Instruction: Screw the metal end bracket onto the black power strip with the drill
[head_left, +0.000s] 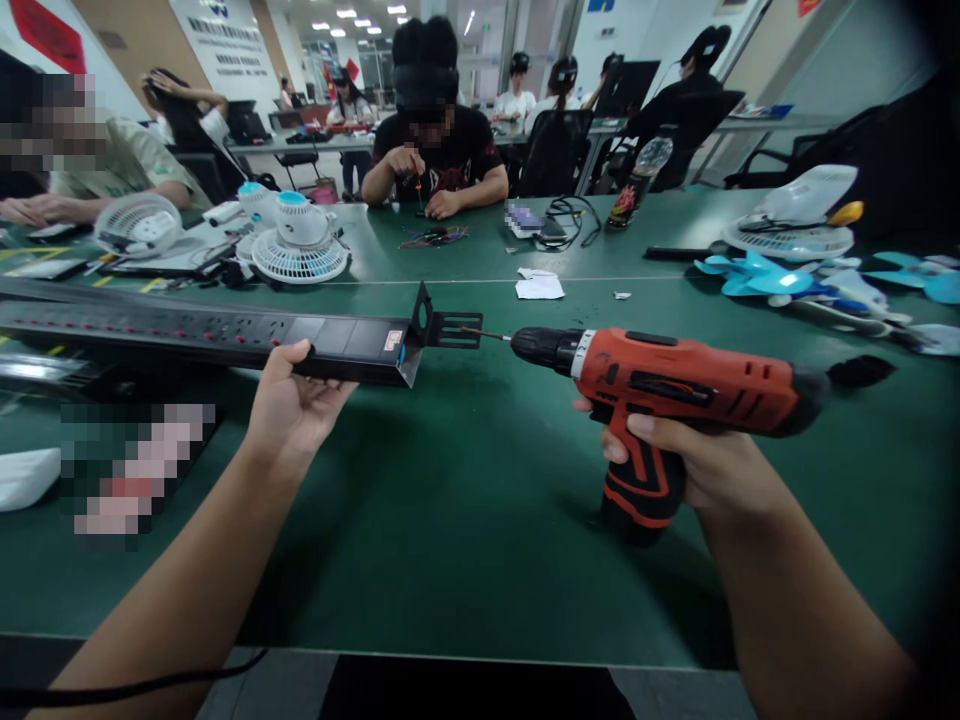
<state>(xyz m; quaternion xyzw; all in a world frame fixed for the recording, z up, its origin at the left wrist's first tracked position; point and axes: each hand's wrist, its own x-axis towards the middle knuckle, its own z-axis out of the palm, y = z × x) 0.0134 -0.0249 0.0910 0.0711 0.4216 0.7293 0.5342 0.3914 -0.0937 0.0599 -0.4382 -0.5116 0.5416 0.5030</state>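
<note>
My left hand (pixel 296 405) is closed around the near end of a long black power strip (pixel 337 340), thumb on its top face and fingers underneath. A row of sockets with red marks runs along the strip toward the left. At its right end sits a black slotted bracket (pixel 457 330) with an upright tab. My right hand (pixel 675 440) grips the handle of an orange and black cordless drill (pixel 675 375), which points left. The drill's long thin bit (pixel 487 333) reaches the bracket's slotted plate; whether it touches the plate I cannot tell.
White fan parts (pixel 300 250) lie at the back left, with blue fan blades (pixel 757 280) at the right. A bottle (pixel 634 185), a coiled black cable (pixel 574 220) and a scrap of paper (pixel 540 285) are on the green table (pixel 465 520). Across it a person (pixel 435 130) holds a screwdriver.
</note>
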